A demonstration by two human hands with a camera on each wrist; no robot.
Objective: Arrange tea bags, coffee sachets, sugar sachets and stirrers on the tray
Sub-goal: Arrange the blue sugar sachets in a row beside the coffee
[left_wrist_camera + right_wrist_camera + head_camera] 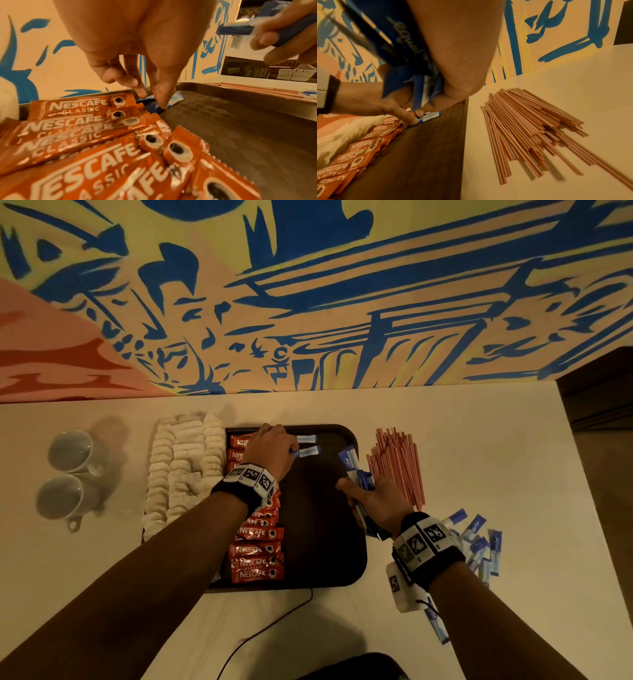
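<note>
Head view: tray (356, 563), dark, on the table (479, 440). Coffee sachets (257, 553) in a column down its left part; tea bags (178, 470) in rows at its left edge. Your left hand (270, 451) presses two sugar sachets (308, 445) flat at the far end. Your right hand (375, 499) clutches a fan of them over the right rim. More lie loose on the table beside your right wrist. Stirrers (397, 465) piled right of the tray, not yet on it.

Left wrist view: fingertips (160, 104) straight, pressing a sachet onto the tray floor; fingers slightly apart.

Right wrist view: fingers curled round the bundle (406, 54). Sachets look light, thin, slippery: take each by an end, between thumb and forefinger. Stirrers (530, 128) look stiff, prone to scatter: gather mid-length
</note>
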